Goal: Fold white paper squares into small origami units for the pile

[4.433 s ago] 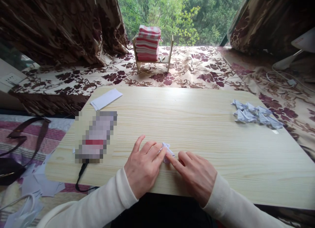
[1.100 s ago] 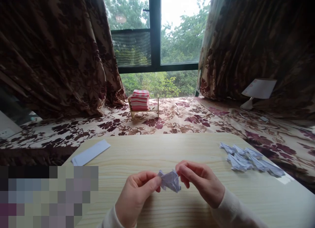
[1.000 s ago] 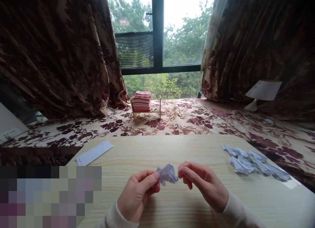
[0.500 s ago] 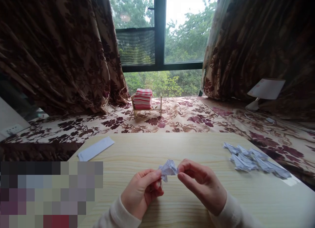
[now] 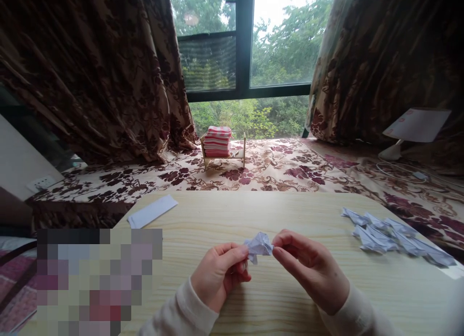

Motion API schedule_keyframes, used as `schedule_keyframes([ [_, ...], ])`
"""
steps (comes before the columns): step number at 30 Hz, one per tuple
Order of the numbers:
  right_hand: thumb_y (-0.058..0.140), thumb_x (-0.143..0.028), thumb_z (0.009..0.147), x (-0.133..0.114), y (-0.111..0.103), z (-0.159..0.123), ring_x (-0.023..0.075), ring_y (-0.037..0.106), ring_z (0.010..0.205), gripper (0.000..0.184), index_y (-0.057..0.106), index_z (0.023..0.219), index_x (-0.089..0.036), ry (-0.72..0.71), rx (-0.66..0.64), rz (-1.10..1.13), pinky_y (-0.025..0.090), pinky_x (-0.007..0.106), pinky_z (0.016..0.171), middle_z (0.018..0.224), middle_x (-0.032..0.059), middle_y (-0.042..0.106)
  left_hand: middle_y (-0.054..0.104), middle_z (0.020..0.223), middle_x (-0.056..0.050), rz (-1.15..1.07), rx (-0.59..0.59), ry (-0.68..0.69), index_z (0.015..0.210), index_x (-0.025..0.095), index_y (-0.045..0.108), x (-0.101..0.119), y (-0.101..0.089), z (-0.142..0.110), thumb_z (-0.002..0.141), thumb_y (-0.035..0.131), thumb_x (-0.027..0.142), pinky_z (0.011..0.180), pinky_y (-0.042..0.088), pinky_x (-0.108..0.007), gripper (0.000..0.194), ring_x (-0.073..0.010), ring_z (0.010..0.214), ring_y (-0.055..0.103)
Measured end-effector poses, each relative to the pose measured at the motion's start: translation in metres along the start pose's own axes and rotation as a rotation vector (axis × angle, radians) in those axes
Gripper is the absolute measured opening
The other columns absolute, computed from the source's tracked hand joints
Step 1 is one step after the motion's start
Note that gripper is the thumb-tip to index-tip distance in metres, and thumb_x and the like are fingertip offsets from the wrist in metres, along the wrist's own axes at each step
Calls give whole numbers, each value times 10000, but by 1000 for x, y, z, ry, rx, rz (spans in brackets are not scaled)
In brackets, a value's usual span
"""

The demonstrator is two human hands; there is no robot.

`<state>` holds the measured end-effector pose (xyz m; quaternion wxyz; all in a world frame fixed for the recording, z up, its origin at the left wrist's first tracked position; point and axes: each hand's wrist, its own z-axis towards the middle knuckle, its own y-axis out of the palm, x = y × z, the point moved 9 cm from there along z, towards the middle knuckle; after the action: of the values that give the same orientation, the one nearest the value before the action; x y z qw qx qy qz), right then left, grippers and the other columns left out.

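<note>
A small folded paper figure (image 5: 259, 244), pale bluish-white with creased facets, is held up just above the table between both hands. My left hand (image 5: 224, 273) pinches its left end between thumb and fingers, the other fingers curled beneath. At the opposite end, the thumb and index finger of my right hand (image 5: 312, 264) close on the figure's right tip. Several similar folded paper pieces (image 5: 395, 234) lie in a loose cluster at the table's right side. Toward the far left edge rests a flat white strip of paper (image 5: 153, 211).
Both hands are over a light wood-grain table (image 5: 253, 208). Beyond it, a flower-patterned cloth (image 5: 268, 174) bears a little wooden rack (image 5: 243, 154) with striped folded cloths (image 5: 217, 141) and, at right, a white lamp (image 5: 416, 124). A pixelated patch hides the lower left.
The view has turned a little, so the whole scene sits farther right in the picture. Both hands keep nearly the same hold on the paper figure.
</note>
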<state>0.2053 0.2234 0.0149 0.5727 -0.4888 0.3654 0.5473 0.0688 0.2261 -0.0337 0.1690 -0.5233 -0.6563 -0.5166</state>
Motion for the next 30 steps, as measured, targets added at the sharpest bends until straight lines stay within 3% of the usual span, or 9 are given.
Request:
schedule_keyframes([
  [6, 548, -354, 845, -3, -2, 0, 121, 459, 583, 206, 568, 730, -183, -59, 53, -61, 384, 244, 528, 653, 2, 505, 505, 439, 35, -31, -7, -23, 520, 129, 574, -3, 0, -1, 469, 848, 339, 516, 440, -210, 349, -71, 450, 463],
  [12, 511, -225, 850, -39, 1, -3, 122, 479, 570, 171, 520, 683, -189, -260, 12, -189, 418, 241, 519, 625, -1, 500, 482, 461, 40, -92, -34, -36, 539, 137, 562, -3, 1, 0, 537, 782, 282, 549, 451, -243, 264, -91, 476, 477],
  [17, 496, -165, 859, -56, -6, -10, 125, 511, 628, 58, 545, 848, -192, -379, 115, -234, 451, 239, 554, 694, 10, 532, 404, 433, 50, -137, -115, -67, 488, 150, 520, -3, 12, -4, 560, 704, 243, 582, 453, -275, 219, -101, 458, 448],
  [19, 516, -125, 841, -58, -5, -13, 111, 506, 601, 101, 545, 910, -194, -426, 129, -225, 455, 230, 547, 696, 0, 535, 392, 428, 49, -154, -150, -79, 485, 150, 520, -4, 17, -6, 568, 674, 211, 591, 453, -286, 185, -104, 452, 436],
  [30, 546, -80, 787, -51, 3, -9, 99, 477, 555, 97, 553, 792, -177, -385, 66, -163, 416, 225, 508, 644, -15, 503, 410, 462, 28, -128, -166, -67, 482, 139, 549, -5, 18, -5, 611, 648, 192, 603, 458, -292, 171, -118, 486, 442],
])
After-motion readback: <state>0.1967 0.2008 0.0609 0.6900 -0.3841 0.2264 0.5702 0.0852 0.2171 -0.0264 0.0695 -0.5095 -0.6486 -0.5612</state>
